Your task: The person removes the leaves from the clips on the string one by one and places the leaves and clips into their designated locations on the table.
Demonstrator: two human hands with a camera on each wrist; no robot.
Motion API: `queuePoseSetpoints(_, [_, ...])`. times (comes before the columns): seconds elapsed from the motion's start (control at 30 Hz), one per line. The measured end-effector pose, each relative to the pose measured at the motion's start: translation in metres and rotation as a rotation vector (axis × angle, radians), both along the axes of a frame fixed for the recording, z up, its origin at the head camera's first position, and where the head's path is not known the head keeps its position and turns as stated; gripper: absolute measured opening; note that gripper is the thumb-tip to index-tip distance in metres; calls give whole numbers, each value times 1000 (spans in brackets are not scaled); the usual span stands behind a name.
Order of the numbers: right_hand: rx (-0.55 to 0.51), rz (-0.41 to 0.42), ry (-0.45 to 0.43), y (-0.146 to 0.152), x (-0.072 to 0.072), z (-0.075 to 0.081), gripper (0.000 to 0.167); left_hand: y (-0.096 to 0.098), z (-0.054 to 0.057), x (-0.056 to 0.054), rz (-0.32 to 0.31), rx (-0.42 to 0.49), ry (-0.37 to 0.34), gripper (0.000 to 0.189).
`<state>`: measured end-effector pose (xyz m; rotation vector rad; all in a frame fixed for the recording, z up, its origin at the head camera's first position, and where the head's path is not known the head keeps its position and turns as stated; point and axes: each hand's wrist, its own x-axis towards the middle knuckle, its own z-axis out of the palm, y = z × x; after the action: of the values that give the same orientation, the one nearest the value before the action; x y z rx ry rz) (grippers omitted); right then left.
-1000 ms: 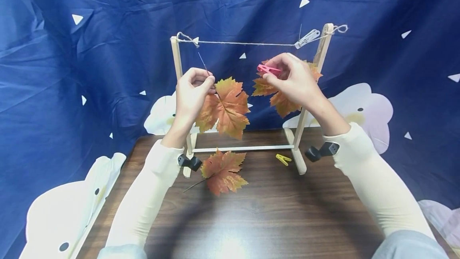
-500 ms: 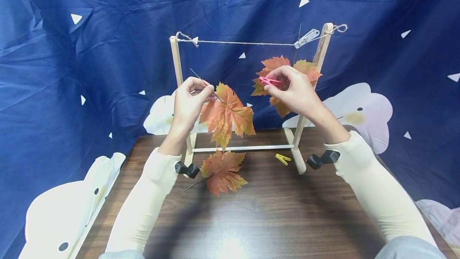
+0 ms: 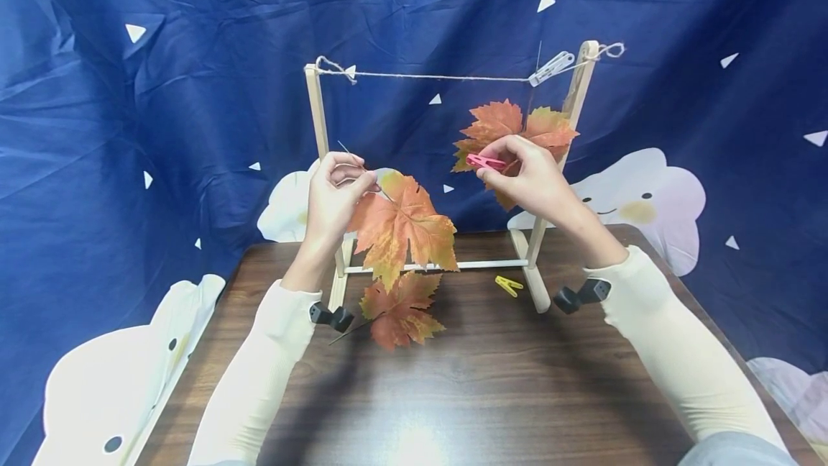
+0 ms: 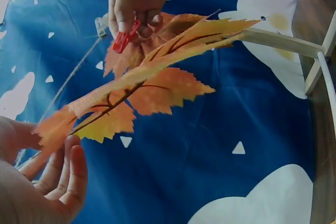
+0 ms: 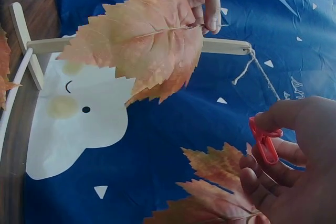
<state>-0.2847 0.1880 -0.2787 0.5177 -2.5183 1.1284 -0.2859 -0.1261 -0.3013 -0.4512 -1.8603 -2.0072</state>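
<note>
In the head view my left hand (image 3: 338, 196) pinches the thin stem of an orange maple leaf (image 3: 407, 225), whose blade hangs down to the right of the fingers. My right hand (image 3: 527, 171) holds a pink clothespin (image 3: 485, 162) between thumb and fingers; it looks red in the right wrist view, clothespin (image 5: 265, 140) included. Behind that hand another maple leaf (image 3: 494, 121) hangs from the string (image 3: 440, 77), held by a white clothespin (image 3: 552, 68). The left wrist view shows the pinched leaf (image 4: 121, 85) nearly edge-on.
A wooden stand (image 3: 535, 239) carries the string between two posts, with a white bar (image 3: 479, 265) low across it. On the brown table (image 3: 517, 380) lie a third maple leaf (image 3: 404, 315) and a yellow clothespin (image 3: 509, 286). A blue patterned cloth (image 3: 194, 128) hangs behind.
Both hands have come down from nearer the string, the left with its leaf and the right with the pink clothespin. The held leaf's blade has swung lower and overlaps the leaf on the table.
</note>
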Motion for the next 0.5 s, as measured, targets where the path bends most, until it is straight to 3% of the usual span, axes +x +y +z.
queuePoseSetpoints(0.2, [14,11,-2,-1,0,-7,29,-5,-9,-1,-3,56,-21,42])
queuePoseSetpoints(0.5, [11,25,-1,-4,1,-13,27,-18,-24,2,-28,65,-118,23])
